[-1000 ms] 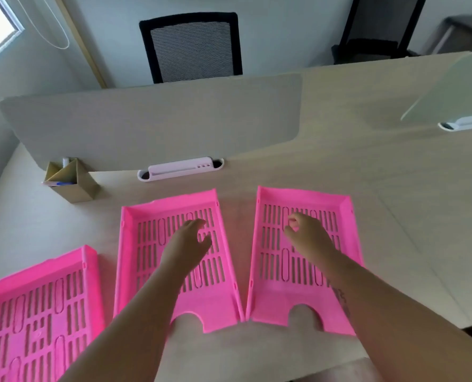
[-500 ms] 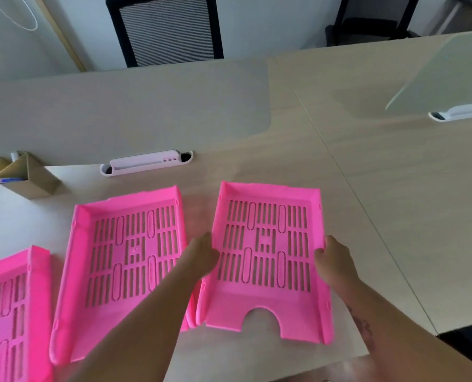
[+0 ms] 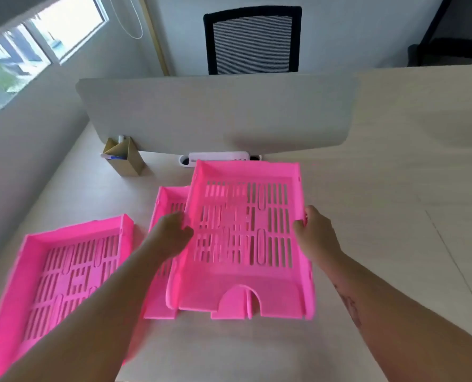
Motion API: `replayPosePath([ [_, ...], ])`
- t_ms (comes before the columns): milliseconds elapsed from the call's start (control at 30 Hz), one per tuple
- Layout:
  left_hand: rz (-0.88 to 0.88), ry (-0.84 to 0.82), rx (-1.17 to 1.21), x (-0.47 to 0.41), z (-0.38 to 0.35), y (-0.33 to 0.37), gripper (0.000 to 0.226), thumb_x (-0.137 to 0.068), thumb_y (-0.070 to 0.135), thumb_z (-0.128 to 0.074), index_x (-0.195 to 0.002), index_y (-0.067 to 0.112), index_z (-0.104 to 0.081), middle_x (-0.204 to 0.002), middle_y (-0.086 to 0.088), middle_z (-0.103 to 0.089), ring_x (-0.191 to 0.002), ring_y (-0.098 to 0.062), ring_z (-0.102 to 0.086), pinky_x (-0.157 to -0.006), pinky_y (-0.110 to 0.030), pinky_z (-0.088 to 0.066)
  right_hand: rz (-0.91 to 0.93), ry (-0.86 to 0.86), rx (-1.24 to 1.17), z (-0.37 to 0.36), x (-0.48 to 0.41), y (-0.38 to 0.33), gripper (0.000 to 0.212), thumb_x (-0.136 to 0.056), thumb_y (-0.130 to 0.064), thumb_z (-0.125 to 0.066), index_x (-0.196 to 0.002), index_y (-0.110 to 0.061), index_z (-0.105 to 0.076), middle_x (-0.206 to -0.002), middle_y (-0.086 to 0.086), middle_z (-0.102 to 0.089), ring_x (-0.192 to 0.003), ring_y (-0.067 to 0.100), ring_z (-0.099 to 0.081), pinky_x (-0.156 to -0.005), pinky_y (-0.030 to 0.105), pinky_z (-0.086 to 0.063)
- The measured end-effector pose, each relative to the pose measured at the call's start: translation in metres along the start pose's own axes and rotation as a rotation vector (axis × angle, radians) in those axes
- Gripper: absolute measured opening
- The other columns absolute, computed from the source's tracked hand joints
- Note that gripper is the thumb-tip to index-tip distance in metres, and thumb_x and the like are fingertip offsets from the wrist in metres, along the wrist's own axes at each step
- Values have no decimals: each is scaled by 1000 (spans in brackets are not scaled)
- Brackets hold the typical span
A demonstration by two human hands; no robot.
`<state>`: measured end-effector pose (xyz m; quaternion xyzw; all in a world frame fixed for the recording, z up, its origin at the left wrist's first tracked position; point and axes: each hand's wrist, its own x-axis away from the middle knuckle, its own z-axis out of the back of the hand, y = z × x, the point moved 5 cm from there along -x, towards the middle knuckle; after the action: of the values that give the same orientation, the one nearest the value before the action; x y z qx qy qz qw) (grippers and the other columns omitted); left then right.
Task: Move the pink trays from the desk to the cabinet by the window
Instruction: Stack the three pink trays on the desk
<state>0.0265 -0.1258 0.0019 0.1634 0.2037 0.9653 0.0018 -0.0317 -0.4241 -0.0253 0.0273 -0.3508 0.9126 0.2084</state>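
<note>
no readable text, labels, brands or numbers anywhere

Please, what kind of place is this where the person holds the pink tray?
Most likely an office with shared workstations: a pale desk split by a grey divider screen, a black mesh office chair behind it, and a cardboard pen holder beside the screen.

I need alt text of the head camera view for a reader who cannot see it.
Two bare hands, left hand and right hand, hold a pink tray by its sides, partly over a second pink tray on the desk. A third pink tray lies to the left.
</note>
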Motion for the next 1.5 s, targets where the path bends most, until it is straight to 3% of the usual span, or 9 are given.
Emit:
replayPosePath([
  [233, 85, 18, 3, 0, 33, -99, 14, -95, 7, -52, -103, 1, -63, -80, -6, -59, -64, -17, -51, -49, -21, -36, -7, -88, -14, -73, 15, -69, 23, -98, -14, -41, -115, -3, -51, -97, 16, -60, -64, 19, -49, -45, 23, -28],
  [400, 65, -4, 92, -2, 30, -120, 33, -99, 8, -50, -131, 1, -56, -129, -23, -63, -102, -33, -64, -86, -40, -53, -82, -97, -7, -94, 16, -79, 40, -100, -13, -38, -137, -1, -43, -123, 22, -63, -80, 28, -60, -48, 25, -36],
  [600, 68, -56, 163, -10, 15, -124, 33, -102, 5, -40, -132, -1, -50, -134, -24, -58, -118, -36, -59, -94, -43, -51, -145, -76, 41, -104, 14, -81, 41, -101, -9, -35, -141, 0, -36, -131, 24, -57, -83, 29, -58, -56, 31, -41],
  [800, 47, -50, 184, -16, 10, -126, 33, -103, 8, -37, -133, -2, -47, -130, -24, -59, -99, -29, -59, -84, -39, -54, -165, -70, 55, -106, 12, -78, 43, -104, -12, -31, -146, -2, -32, -133, 24, -55, -82, 31, -62, -58, 33, -44],
  [967, 60, 11, 248, -17, 4, -128, 34, -106, 18, -38, -132, 0, -50, -119, -20, -64, -62, -10, -55, -50, -23, -41, -142, -57, 30, -105, 9, -77, 43, -105, -18, -31, -146, -4, -32, -129, 23, -58, -77, 29, -59, -59, 32, -43],
  [1233, 93, 57, 244, -19, -1, -131, 32, -106, 27, -39, -116, 2, -57, -102, -13, -65, -64, -13, -55, -53, -25, -43, -86, -100, -13, -106, 6, -69, 46, -106, -27, -28, -149, -11, -28, -105, 16, -61, -51, 10, -42, -45, 25, -30],
  [1367, 74, 64, 227, -10, 10, -130, 42, -103, 33, -47, -129, 1, -57, -125, -19, -66, -102, -29, -67, -86, -39, -55, -63, -136, -24, -102, 5, -72, 52, -105, -31, -35, -151, -9, -26, -141, 19, -53, -99, 30, -65, -73, 35, -51],
  [1433, 95, 109, 251, -2, 21, -135, 49, -101, 39, -51, -134, 4, -55, -130, -18, -66, -115, -31, -65, -97, -43, -53, -37, -81, 47, -91, 3, -79, 57, -102, -32, -43, -151, -5, -28, -147, 18, -46, -127, 34, -52, -98, 42, -47],
  [1500, 128, 170, 267, 9, 33, -143, 47, -100, 39, -53, -132, 5, -58, -127, -17, -68, -112, -30, -66, -93, -39, -53, 15, 8, 146, -79, -2, -92, 54, -99, -29, -49, -145, -3, -37, -143, 19, -47, -131, 34, -45, -102, 44, -44],
])
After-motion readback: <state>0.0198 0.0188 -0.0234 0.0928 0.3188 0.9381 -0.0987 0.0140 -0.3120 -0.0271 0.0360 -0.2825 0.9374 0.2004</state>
